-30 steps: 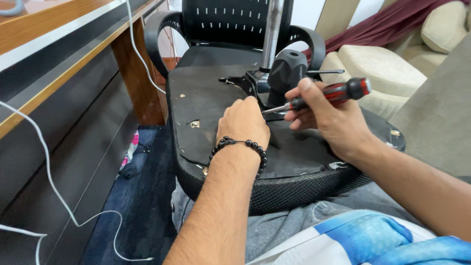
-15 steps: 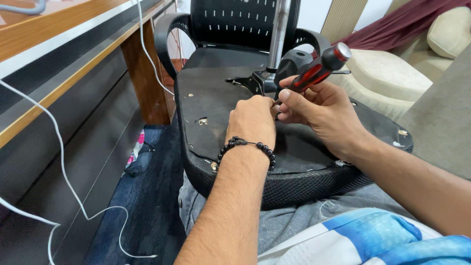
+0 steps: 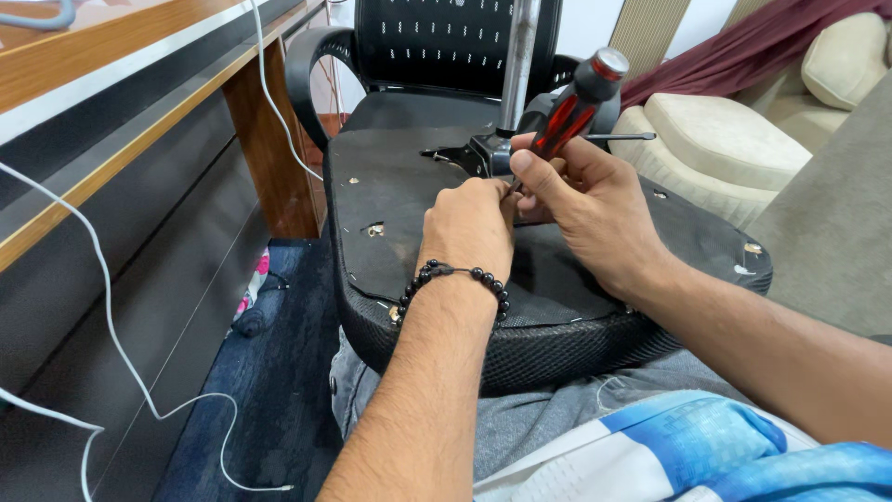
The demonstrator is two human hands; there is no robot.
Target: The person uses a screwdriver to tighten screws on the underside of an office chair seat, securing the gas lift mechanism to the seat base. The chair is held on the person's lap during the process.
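Note:
An upturned black office chair seat [image 3: 390, 195] lies across my lap, underside up, with its metal mechanism and chrome column [image 3: 517, 65] at the far side. My right hand [image 3: 581, 209] grips a red and black screwdriver [image 3: 571, 107], handle tilted up and to the right, tip down at the mechanism plate. My left hand [image 3: 469, 228], with a black bead bracelet at the wrist, rests closed on the seat right beside the tip. Whether it pinches anything is hidden.
A wooden desk [image 3: 111, 102] with dark panels runs along the left, white cables [image 3: 111, 325] hanging from it. A second black mesh chair [image 3: 437, 46] stands behind the seat. Beige sofa cushions [image 3: 725, 130] sit at the right. Blue carpet [image 3: 269, 390] covers the floor.
The screwdriver has swung from nearly level to steeply tilted, handle up. Both hands have drawn closer together at the mechanism.

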